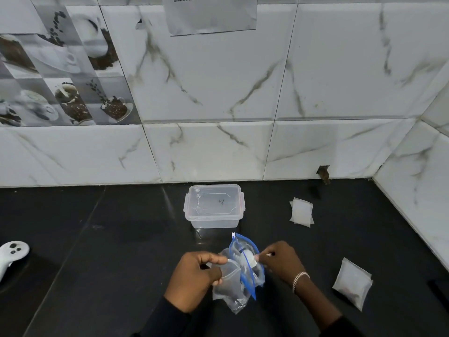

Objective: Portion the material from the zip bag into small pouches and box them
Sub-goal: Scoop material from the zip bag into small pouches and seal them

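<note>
A clear zip bag with a blue zipper strip (245, 271) stands crumpled on the black counter, low in the middle. My left hand (194, 280) pinches its left edge. My right hand (281, 263) pinches a small white object at the bag's mouth. Behind the bag stands a clear plastic box (213, 206) with its lid on. A stack of small empty pouches (301, 212) lies to the box's right. Small pouches with light material inside (352, 283) lie on the right, beside my right forearm.
A white hand controller (12, 254) rests at the counter's left edge. Marble-tiled walls close the counter at the back and right. A dark object (437, 290) sits at the far right edge.
</note>
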Action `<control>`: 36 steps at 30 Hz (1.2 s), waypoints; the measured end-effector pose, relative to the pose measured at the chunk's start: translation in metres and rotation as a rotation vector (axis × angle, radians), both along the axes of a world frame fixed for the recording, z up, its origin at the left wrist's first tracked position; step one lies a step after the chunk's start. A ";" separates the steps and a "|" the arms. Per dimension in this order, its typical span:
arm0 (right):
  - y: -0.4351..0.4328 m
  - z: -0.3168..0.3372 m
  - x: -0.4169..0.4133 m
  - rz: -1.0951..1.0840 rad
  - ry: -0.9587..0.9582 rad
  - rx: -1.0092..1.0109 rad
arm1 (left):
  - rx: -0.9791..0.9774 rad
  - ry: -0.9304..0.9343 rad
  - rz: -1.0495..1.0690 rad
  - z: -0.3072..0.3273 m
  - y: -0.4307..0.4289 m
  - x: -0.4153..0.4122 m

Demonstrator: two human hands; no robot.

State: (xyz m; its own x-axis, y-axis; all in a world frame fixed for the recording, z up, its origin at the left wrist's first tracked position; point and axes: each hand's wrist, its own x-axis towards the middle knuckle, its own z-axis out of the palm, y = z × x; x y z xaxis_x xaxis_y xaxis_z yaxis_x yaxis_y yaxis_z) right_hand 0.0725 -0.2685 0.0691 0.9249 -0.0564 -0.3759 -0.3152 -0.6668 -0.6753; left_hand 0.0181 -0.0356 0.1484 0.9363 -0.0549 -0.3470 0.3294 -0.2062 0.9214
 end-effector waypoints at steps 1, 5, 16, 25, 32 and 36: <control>0.005 -0.005 0.005 0.039 0.063 0.018 | -0.006 0.001 -0.001 0.000 0.000 0.000; 0.012 0.003 0.007 0.116 -0.043 -0.113 | -0.012 -0.026 -0.012 0.000 0.002 -0.001; 0.006 0.066 -0.054 0.227 -0.424 0.334 | -0.179 -0.110 -0.068 0.012 -0.031 0.014; -0.061 0.095 -0.058 0.099 -0.421 0.322 | -0.071 -0.357 -0.356 0.009 -0.080 0.035; -0.106 0.080 -0.087 -0.179 -0.460 0.445 | -0.134 -0.409 -0.463 -0.017 -0.149 0.038; -0.135 0.055 -0.100 -0.405 -0.443 0.446 | -0.049 -0.401 -0.521 -0.054 -0.196 0.042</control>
